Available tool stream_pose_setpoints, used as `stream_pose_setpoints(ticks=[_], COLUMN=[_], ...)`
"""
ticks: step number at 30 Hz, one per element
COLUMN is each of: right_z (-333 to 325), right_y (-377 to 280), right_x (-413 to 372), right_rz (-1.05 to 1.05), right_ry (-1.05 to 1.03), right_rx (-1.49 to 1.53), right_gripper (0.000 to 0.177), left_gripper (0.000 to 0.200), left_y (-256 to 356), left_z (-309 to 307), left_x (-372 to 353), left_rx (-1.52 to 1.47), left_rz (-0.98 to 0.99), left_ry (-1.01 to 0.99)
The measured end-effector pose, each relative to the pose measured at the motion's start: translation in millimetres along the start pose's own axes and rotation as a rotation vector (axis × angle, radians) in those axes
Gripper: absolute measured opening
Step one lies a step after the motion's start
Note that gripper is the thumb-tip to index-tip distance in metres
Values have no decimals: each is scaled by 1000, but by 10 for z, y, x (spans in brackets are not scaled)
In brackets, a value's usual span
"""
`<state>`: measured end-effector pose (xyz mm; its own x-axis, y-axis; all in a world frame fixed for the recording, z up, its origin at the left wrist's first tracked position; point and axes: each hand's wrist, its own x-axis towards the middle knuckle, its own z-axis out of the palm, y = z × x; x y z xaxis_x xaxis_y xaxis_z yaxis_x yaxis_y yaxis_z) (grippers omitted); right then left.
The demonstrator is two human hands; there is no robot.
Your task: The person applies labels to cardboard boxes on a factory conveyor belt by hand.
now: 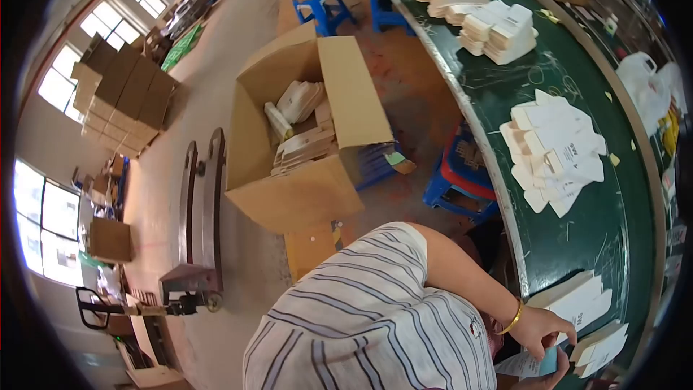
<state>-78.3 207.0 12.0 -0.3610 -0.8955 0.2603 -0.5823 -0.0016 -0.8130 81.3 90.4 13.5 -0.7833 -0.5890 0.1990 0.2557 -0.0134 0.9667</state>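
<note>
My left hand [540, 328], with a gold bracelet at the wrist, reaches over the green table at the lower right. Its fingers are bent and pinched together at the upper edge of a light-blue and white printed paper piece [545, 362]. Lower down, my right hand [556, 374] grips the same piece, with much of this hand cut off by the frame. Close to the hands lie a stack of flat white cartons [577, 307] and a smaller carton stack [600, 350].
More white carton piles [559, 148] lie along the green table [570, 242]. An open cardboard box [289, 188] holding cartons stands on the floor beside blue stools [465, 173]. Farther left are a pallet jack [202, 224] and stacked brown boxes [126, 94].
</note>
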Motion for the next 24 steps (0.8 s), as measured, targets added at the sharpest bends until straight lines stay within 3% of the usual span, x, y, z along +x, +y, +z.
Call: stream_pose_setpoints(ticks=[3, 4, 7, 11, 14, 16, 17, 18, 19, 21, 23, 24], right_z=[112, 174, 290, 531, 1098, 1644, 1921, 2131, 2417, 2635, 2139, 1550], right_y=[-47, -44, -24, 28, -383, -523, -827, -985, -930, -1371, -1080, -652], right_x=[69, 66, 78, 63, 186, 270, 223, 203, 132, 7, 12, 41], right_rz=[22, 36, 83, 149, 107, -35, -70, 8, -101, -67, -34, 53], right_ry=[-49, -68, -141, -296, -470, -643, -720, -868, -922, -1003, -859, -665], right_rx=[23, 21, 36, 76, 81, 5, 363, 376, 444, 625, 575, 446], right_gripper=[34, 34, 33, 33, 32, 23, 18, 18, 18, 19, 19, 19], left_gripper=[40, 29, 24, 20, 19, 18, 17, 17, 18, 18, 17, 17], left_y=[-88, -117, -58, -54, -140, -156, -153, -174, -228, -249, -246, -234], left_z=[-5, 19, -54, -130, -139, -147, -147, -147, -146, -161, -170, -183], left_x=[48, 53, 23, 4, 68, 80, 96, 110, 138, 142, 157, 170], left_rx=[-37, -88, -109, 112, 225, 244, 264, 274, 302, 284, 190, 142], left_rz=[154, 145, 134, 216, 289, 296, 281, 269, 301, 299, 228, 194], left_ry=[-61, 6, 78, 54, 58, 69, 68, 76, 84, 104, 119, 122])
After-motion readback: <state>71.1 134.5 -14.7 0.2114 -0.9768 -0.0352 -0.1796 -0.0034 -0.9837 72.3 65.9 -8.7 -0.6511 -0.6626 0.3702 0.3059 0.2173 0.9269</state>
